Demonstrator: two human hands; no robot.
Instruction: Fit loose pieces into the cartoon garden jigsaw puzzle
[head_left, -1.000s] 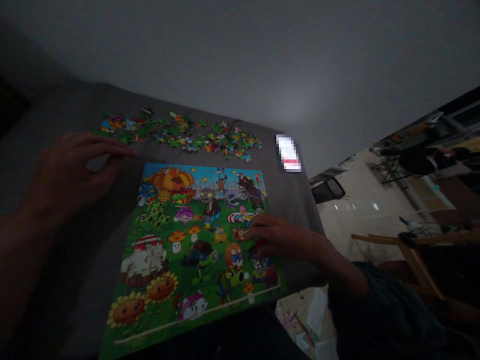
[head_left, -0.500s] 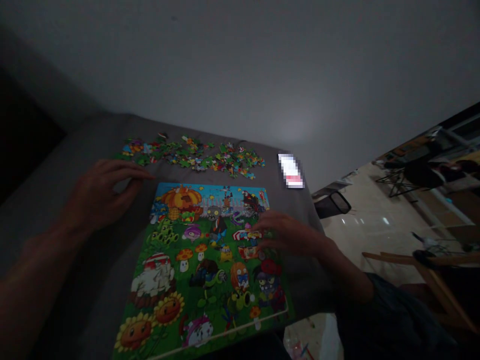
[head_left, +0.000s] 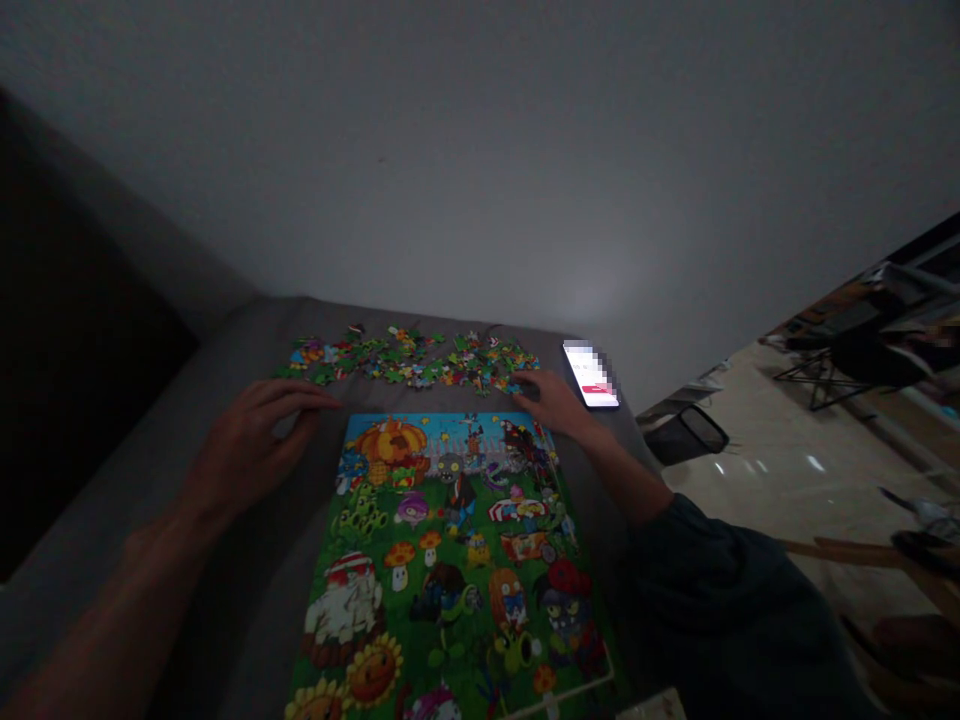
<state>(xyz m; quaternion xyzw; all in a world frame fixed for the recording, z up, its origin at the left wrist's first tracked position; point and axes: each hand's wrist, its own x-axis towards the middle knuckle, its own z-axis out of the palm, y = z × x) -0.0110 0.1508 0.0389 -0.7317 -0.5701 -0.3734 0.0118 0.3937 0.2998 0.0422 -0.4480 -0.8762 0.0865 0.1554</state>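
Note:
A nearly filled cartoon jigsaw puzzle with a garden scene of plants and zombies lies on a grey fabric couch, its near end cut off by the frame. Beyond its top edge stretches a long scatter of loose puzzle pieces. My right hand reaches the right end of that scatter, fingers curled down at the pieces; whether a piece lies under them is hidden. My left hand rests, curved and empty, on the couch beside the puzzle's top left corner.
A lit smartphone with a pixelated screen lies close to my right hand. Past the couch's right edge are a black mesh bin, a pale tiled floor and wooden chair rails. A grey wall rises behind.
My right hand has moved from over the puzzle's right side up to the loose pieces. My left hand stays near the puzzle's corner. The whole scene has shifted lower in the view.

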